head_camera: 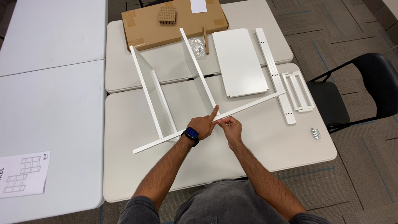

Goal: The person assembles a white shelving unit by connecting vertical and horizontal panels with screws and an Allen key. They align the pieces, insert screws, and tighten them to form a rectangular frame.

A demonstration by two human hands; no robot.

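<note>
Nearest the viewer, two bare forearms are stretched out over a white table (257, 145), and both hands are met at the middle of a long white rail (232, 111). The left hand (203, 124), with a dark watch (191, 134) at its wrist, is laid on the rail with its forefinger pointed away and the other fingers loosely curled. The right hand (230, 127) is set just right of it, fingertips pinched together at the rail's near edge; whether something small is held there cannot be told. The rail's long axis is run from near left to far right, so both hands are equally close to its middle. Just beyond, two upright white panels (198, 68) are butted against the rail. Farther off, a flat white board (240, 62), loose slats (273, 70) and a brown carton (174, 23) are seen.
</note>
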